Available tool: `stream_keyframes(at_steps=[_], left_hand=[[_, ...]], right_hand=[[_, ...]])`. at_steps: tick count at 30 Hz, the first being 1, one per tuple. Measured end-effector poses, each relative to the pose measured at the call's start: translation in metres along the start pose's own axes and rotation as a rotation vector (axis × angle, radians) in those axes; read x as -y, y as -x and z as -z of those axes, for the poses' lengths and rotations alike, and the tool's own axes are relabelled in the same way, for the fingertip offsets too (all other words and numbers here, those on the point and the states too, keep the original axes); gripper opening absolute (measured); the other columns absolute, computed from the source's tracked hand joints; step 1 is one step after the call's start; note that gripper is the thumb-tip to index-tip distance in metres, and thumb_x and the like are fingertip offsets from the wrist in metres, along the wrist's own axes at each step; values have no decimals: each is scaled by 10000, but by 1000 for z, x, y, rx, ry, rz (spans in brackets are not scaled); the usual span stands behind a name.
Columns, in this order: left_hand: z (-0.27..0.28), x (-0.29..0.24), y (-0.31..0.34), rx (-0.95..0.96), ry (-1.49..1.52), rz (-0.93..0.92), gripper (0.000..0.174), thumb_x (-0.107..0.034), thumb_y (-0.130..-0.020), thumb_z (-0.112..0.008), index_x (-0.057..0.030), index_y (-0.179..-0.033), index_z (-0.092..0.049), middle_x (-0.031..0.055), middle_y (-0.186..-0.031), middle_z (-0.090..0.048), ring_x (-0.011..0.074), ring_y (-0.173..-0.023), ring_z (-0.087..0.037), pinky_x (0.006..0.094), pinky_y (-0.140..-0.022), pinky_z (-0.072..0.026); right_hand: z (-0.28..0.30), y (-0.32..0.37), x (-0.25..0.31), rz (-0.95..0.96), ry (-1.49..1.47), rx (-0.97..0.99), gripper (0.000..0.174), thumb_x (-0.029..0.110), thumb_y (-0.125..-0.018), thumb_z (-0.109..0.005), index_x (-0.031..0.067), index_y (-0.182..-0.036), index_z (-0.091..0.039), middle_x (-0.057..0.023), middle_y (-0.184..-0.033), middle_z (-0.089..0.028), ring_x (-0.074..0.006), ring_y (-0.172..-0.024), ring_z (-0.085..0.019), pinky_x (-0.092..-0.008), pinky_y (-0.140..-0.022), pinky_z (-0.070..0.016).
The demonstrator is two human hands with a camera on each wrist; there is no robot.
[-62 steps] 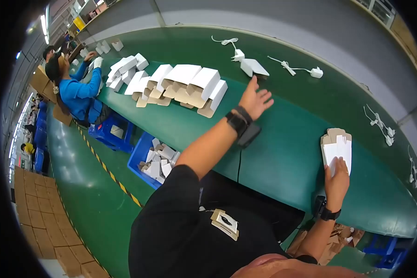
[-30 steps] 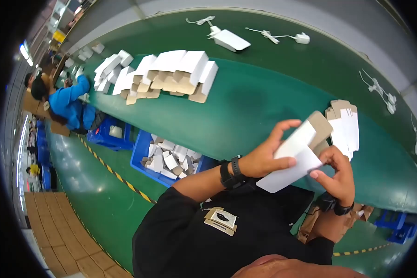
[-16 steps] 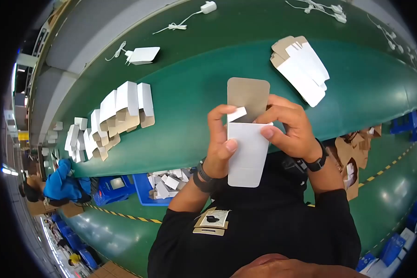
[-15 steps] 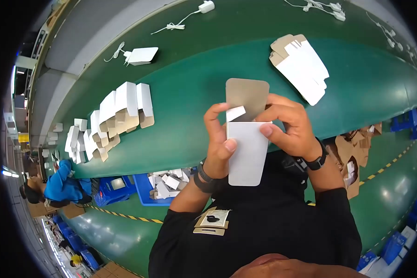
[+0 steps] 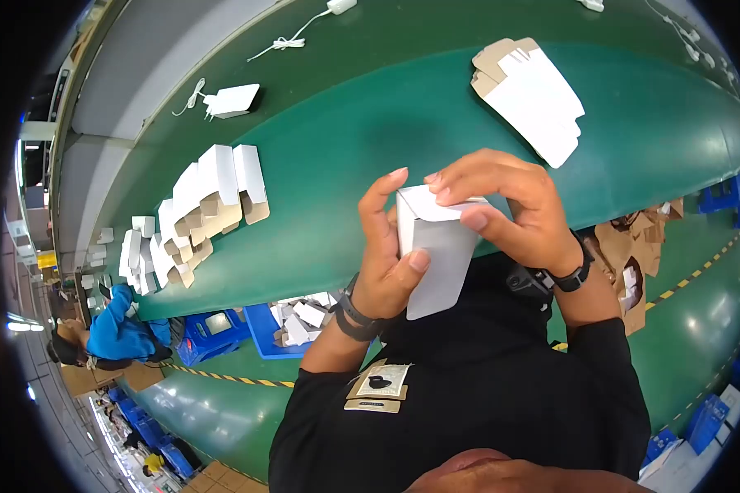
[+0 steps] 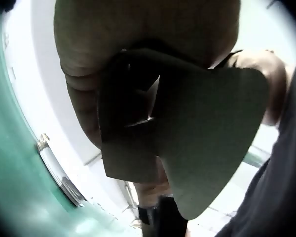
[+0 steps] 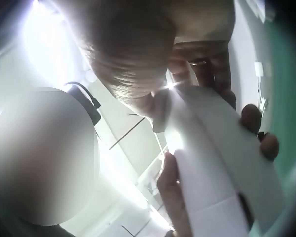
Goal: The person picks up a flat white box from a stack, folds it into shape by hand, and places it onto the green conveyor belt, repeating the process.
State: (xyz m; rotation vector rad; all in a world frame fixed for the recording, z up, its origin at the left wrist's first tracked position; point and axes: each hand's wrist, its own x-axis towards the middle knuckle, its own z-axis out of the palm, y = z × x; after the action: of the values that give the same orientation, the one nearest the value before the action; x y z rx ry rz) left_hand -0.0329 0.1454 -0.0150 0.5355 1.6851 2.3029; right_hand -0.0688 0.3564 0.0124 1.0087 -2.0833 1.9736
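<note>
A small white cardboard box (image 5: 442, 267) is held upright before the chest. My left hand (image 5: 385, 267) grips its left side, thumb on the front face and forefinger raised beside the top corner. My right hand (image 5: 518, 201) holds the upper right edge with the thumb, its fingers bent over the white top flap (image 5: 432, 204), which lies across the opening. At the lower end, the left wrist view shows the open bottom with a long flap (image 6: 212, 138) hanging out. In the right wrist view, the box's pale sides (image 7: 212, 153) run between both hands' fingers.
On the green table, flat unfolded cartons (image 5: 536, 103) lie at right and several opened white boxes (image 5: 214, 181) at left. White chargers with cables (image 5: 288, 43) lie along the back. A blue bin (image 5: 261, 333) of small boxes stands below the front edge. A person in blue (image 5: 111, 333) sits far left.
My left hand left the back of the table, and both hands took a carton and opened it into a box. Its raised brown-lined top flap is now folded down over the opening.
</note>
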Motion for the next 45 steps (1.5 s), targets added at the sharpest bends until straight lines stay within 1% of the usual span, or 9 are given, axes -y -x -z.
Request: stream_keyframes(at_steps=[6, 18, 24, 27, 32, 36, 40, 43, 45], left_hand=[[0, 10, 1, 66, -251, -186, 815, -244, -933, -631, -110, -1530, -93, 260, -1312, -507, 279, -1150, -553, 421, -966, -445], [-8, 1, 4, -25, 91, -44, 694, -336, -974, -544, -121, -1517, -169, 244, -1283, -528, 271, -1099, -584, 403, -914, -478], [-5, 9, 4, 20, -20, -62, 643, -333, -994, -526, -127, -1505, -194, 212, -1245, -531, 245, -1045, -584, 377, -880, -480], [5, 7, -1, -46, 67, -7, 647, -342, -1004, -528, -142, -1512, -181, 193, -1238, -529, 213, -1023, -574, 344, -863, -476], [7, 14, -12, -128, 424, 135, 685, -390, -1012, -534, -165, -1537, -156, 148, -1253, -543, 191, -1039, -587, 338, -898, -483], [22, 23, -38, -76, 617, 198, 688, -431, -1003, -544, -153, -1535, -208, 162, -1301, -552, 277, -1088, -621, 438, -957, -507], [114, 44, -99, -92, 869, 123, 665, -416, -999, -558, -116, -1515, -266, 158, -1355, -531, 352, -1154, -613, 526, -1034, -475], [159, 29, -136, -148, 798, -55, 618, -422, -998, -551, -103, -1479, -330, 176, -1366, -524, 362, -1173, -598, 549, -1068, -442], [162, 24, -147, -509, 757, 181, 558, -428, -1004, -536, -98, -1433, -397, 182, -1325, -561, 346, -1139, -610, 528, -1055, -456]], right_hand=[[-2, 5, 1, -105, -78, -45, 217, 145, -867, -731, 37, -1055, -741, -134, -1108, -707, -258, -1054, -662, -378, -914, -520], [-2, 10, 6, -100, 34, 30, 236, 151, -897, -681, 28, -1086, -750, -174, -1170, -681, -285, -1048, -667, -389, -867, -544], [4, 14, 0, -98, 30, 131, 301, 182, -918, -680, 10, -1163, -710, -183, -1225, -665, -294, -1108, -648, -394, -933, -523], [-7, 6, -8, -128, 49, 3, 361, 188, -943, -666, -13, -1242, -652, -174, -1269, -649, -281, -1164, -616, -386, -998, -482], [-6, 6, -37, -255, -159, -176, 349, 160, -969, -640, 13, -1284, -626, -140, -1290, -644, -189, -1138, -611, -264, -916, -463], [12, -5, -36, -408, -8, -189, 413, 187, -993, -610, -11, -1351, -553, -168, -1358, -593, -239, -1247, -556, -346, -1076, -409], [66, 2, -62, -194, 1164, -228, 507, 173, -952, -640, 45, -1425, -510, -263, -1456, -482, -398, -1343, -468, -453, -1117, -364], [82, 22, -74, -269, 1315, -205, 516, 180, -933, -655, 27, -1407, -518, -294, -1459, -465, -439, -1340, -457, -488, -1124, -351], [76, 25, -73, -325, 1372, -122, 448, 187, -945, -643, 11, -1350, -567, -287, -1398, -527, -431, -1307, -496, -481, -1102, -379]])
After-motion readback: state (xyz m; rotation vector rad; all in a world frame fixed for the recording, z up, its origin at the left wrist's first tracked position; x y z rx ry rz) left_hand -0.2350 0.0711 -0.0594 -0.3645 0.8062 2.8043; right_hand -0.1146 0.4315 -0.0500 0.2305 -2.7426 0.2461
